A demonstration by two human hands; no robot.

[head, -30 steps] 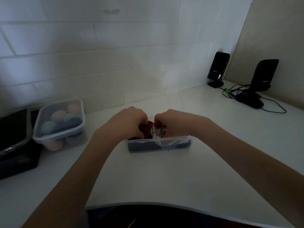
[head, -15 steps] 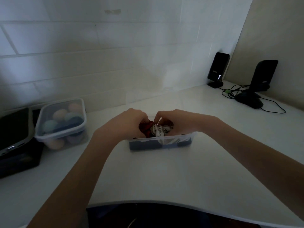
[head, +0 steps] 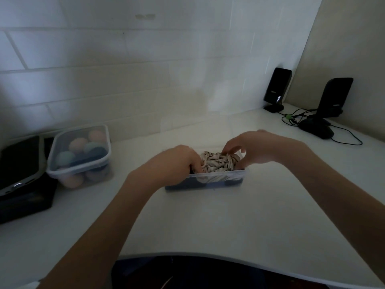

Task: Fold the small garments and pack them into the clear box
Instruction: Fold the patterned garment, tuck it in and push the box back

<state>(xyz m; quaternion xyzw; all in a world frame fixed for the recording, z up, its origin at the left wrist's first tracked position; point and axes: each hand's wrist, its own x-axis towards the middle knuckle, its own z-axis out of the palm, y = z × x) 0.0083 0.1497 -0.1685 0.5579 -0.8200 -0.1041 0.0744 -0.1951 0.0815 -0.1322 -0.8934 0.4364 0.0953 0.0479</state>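
Left hand (head: 179, 161) pinches the striped garment (head: 218, 161) in the box (head: 218, 176); right hand (head: 256, 149) hovers spread. Soft, light cloth: press its bunched top.

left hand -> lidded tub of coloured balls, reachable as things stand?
Probably yes. The left hand is busy at the clear box, pressing the striped garment, but bare countertop lies between it and the lidded tub on its own side. Nothing blocks the path; the lid is on, though.
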